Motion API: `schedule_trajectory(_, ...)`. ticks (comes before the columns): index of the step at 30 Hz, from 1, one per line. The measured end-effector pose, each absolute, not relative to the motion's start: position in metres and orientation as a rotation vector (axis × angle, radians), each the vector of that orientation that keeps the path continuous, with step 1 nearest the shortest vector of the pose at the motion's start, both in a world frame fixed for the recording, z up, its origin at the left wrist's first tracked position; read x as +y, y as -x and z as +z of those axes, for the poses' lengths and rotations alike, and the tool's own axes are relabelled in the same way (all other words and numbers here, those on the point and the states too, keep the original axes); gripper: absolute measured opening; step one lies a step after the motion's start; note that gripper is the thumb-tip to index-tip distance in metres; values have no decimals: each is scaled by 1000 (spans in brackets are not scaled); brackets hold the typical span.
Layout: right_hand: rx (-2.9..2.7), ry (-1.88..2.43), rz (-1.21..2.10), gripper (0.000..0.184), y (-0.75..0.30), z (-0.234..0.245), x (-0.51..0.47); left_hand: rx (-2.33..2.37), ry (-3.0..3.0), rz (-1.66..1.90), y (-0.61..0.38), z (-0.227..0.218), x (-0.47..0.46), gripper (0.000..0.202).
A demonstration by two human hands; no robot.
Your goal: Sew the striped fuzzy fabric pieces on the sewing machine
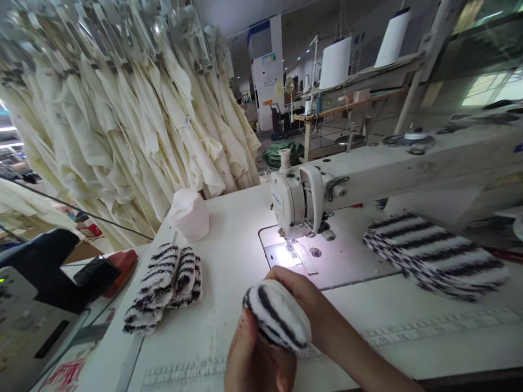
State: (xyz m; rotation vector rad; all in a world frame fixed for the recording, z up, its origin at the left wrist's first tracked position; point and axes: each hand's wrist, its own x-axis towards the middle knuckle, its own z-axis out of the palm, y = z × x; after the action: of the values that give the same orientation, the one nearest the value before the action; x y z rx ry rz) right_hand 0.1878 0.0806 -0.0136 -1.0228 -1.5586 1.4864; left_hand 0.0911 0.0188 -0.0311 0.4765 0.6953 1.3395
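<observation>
holding a small striped fuzzy piece (278, 316) at lower centre, both hands pinch it: left hand (255, 359) underneath, right hand (302, 296) over its top. piece is black-and-white, plush, rounded, above the counter (229, 256). risk: a loose pinch lets it slip, or fingers stray near the needle (291, 246) just above.

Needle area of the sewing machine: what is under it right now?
Only the lit bare plate lies under the machine head; no fabric there. Both hands, left and right, hold the striped piece in front of it. The needle itself is too small to tell.
</observation>
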Motion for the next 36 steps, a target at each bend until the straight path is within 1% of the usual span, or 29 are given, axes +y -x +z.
schedule_trajectory(4, -1566, 957, 1274, 34, -213, 0, 67, 766, -524, 1490, -84, -38, 17, 43)
schedule_trajectory(6, -1567, 1043, 1127, 30, -227, 3, 66, 916, -515, 1493, -76, -43, 13, 41)
schedule_trajectory(9, -1589, 1133, 968, 32, -237, 3, 68, 1205, -448, 1535, -62, -46, 7, 35)
schedule_trajectory(11, -1617, 1131, 1004, 28, -231, 1, 67, 1295, -465, 1573, -59, -46, 3, 37)
schedule_trajectory(14, -1646, 1098, 1272, 30, -217, -2, 63, 1342, -580, 1548, -64, -43, 0, 48)
schedule_trajectory(16, -1712, 1090, 1349, 29, -217, -5, 64, 1382, -633, 1516, -65, -41, -1, 52)
schedule_trajectory(19, -1868, 1109, 1195, 28, -228, -9, 76, 1536, -723, 1605, -56, -36, -3, 45)
schedule_trajectory(21, -2026, 1039, 1180, 23, -228, -6, 86, 1600, -883, 1700, -49, -33, -5, 41)
schedule_trajectory(22, -2108, 987, 1213, 21, -223, -2, 90, 1601, -978, 1677, -47, -32, -5, 40)
schedule_trajectory(26, -2263, 849, 1290, 16, -180, 23, 102, 1602, -1180, 1331, -36, -24, -4, 35)
schedule_trajectory(27, -2263, 840, 1279, 14, -168, 29, 107, 1654, -1199, 1326, -29, -19, -4, 34)
schedule_trajectory(29, -2282, 810, 1271, 13, -145, 36, 121, 1812, -1239, 1452, -8, -4, -5, 33)
schedule_trajectory(31, -2334, 775, 1293, 16, -126, 36, 140, 2012, -1262, 1626, 21, 13, -7, 38)
schedule_trajectory(33, -2374, 784, 1298, 25, -110, 29, 159, 2237, -1247, 1741, 53, 27, -8, 41)
schedule_trajectory(34, -2382, 819, 1288, 34, -104, 24, 166, 2366, -1231, 1734, 70, 31, -8, 43)
schedule_trajectory(36, -2369, 938, 1231, 52, -97, 12, 174, 2603, -1219, 1566, 101, 34, -9, 48)
